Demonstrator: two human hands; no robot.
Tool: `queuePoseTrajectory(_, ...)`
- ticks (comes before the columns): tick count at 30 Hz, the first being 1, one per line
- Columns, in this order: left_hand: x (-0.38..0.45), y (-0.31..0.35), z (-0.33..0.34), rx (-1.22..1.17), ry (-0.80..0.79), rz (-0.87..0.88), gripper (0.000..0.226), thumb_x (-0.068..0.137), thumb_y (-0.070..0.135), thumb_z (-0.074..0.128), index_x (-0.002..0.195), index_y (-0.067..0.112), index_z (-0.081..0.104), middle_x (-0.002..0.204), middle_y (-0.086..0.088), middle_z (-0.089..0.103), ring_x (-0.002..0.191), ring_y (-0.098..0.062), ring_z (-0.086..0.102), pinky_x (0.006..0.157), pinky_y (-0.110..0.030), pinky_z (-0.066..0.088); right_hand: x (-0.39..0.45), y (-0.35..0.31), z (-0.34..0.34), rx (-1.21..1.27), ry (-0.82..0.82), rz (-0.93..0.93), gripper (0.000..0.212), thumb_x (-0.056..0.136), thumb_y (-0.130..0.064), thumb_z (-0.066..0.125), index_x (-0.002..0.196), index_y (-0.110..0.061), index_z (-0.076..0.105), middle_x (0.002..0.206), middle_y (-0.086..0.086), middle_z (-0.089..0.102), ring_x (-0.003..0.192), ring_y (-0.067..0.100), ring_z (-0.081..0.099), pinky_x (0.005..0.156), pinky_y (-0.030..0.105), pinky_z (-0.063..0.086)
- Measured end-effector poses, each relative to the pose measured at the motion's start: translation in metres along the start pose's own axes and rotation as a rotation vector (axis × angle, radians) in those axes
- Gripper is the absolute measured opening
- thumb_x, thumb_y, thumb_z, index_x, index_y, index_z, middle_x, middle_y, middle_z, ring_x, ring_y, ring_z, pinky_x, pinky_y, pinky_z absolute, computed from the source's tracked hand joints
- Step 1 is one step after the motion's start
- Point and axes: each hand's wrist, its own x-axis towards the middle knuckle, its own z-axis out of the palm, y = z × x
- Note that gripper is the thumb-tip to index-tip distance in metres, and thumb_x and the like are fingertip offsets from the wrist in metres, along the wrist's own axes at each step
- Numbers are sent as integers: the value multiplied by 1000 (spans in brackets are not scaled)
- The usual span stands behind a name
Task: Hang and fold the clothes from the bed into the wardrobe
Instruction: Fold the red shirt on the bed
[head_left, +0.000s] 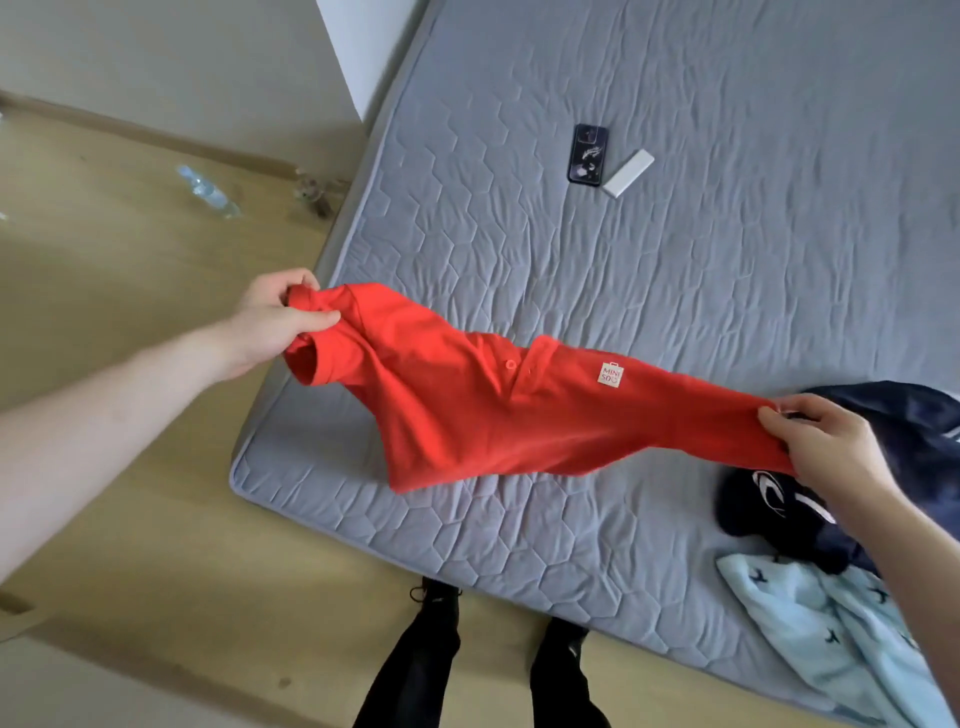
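1. Hands held a red polo shirt (467, 415) stretched between them above the near corner of the bed (727, 260), which was covered in a grey quilted sheet.
2. The left hand (270, 322) gripped one sleeve end of the shirt, its fingers (311, 316) curled round the bunched red cloth out past the bed's edge, over the wooden floor (130, 312).
3. The right hand (826, 441) pinched the opposite end of the shirt, thumb on top and fingers curled beneath the fabric.
4. The shirt hung slack in the middle, its lower edge sagging toward the sheet; whether it touched the sheet could not be told. Its button placket and a small white MINISO logo (611, 374) faced up.
5. A dark navy garment (769, 509) with white markings lay crumpled on the bed just beside the right hand, partly hidden behind the wrist.
6. A pale blue garment (831, 634) printed with small dark shapes lay near the bed's front edge, touching the navy one.
7. A phone (588, 154) in a dark case and a white slim rectangular object (628, 173) lay side by side farther up the bed, well apart from the clothes.
8. A clear plastic bottle (208, 191) lay on the floor near the wall.
9. The person's dark-trousered legs and black shoes (439, 597) stood on the floor at the foot of the bed.
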Motion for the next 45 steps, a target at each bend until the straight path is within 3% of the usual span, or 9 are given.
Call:
queuePoseTrajectory(4,86,1,44,87,184,89,35,86,4,78,74,21,50,70,2,47,66,-12,43,58,-21,37,51,-9,44,-18,204,-83,15,90,-39,67,89,-24,70,83,-5,73,76,20,67,69,32,49)
queuePoseTrajectory(10,185,-21,122,275,383,-4,69,82,35,82,138,16,46,143,-8,51,133,-26,49,115,-40,36,131,-25,129,-53,200,-102,52,89,-33,72,137,-18,58,132,10,65,118,33,62,103,45,48)
queuePoseTrajectory(18,106,-207,203,443,-63,-474,87,77,38,85,147,7,45,148,-16,52,134,-30,52,113,-37,40,100,99,263,-182,-214,273,90,80,-35,87,150,-2,39,146,18,55,133,35,55,110,42,43)
queuePoseTrajectory(21,78,-261,206,314,-122,-696,89,61,40,94,134,9,54,131,-9,65,117,-25,65,102,-35,49,88,138,288,-57,-339,432,92,75,-32,92,148,-2,45,136,11,64,123,28,64,108,39,48)
queuePoseTrajectory(26,54,-299,216,133,14,-612,24,78,23,89,97,17,74,91,3,77,88,-15,71,74,-24,52,73,163,314,79,-329,363,19,81,-22,87,95,-13,78,82,2,79,74,13,67,61,18,50)
queuePoseTrajectory(28,50,-295,216,7,145,-586,10,82,18,84,85,19,75,75,9,72,74,-7,65,62,-18,46,65,163,316,204,-264,384,4,86,-20,81,84,-17,78,72,-5,77,76,12,67,68,21,49)
queuePoseTrajectory(35,28,-265,203,-302,351,-658,13,79,4,79,78,15,72,58,12,68,65,-13,61,53,-23,48,32,154,283,664,-51,637,15,89,-9,72,78,-6,63,55,5,61,54,17,64,65,32,58)
queuePoseTrajectory(39,-2,-258,189,-98,153,-621,17,67,19,85,78,19,72,71,8,71,75,-19,65,60,-28,46,11,160,256,601,-124,658,35,87,-2,68,67,-15,43,46,2,37,39,18,49,57,31,54)
queuePoseTrajectory(45,-34,-278,183,-234,-15,-825,22,83,26,83,93,8,74,79,-1,78,67,-19,73,55,-28,54,-16,189,242,550,-243,708,26,94,-13,74,75,-7,57,54,9,52,51,22,62,63,32,63)
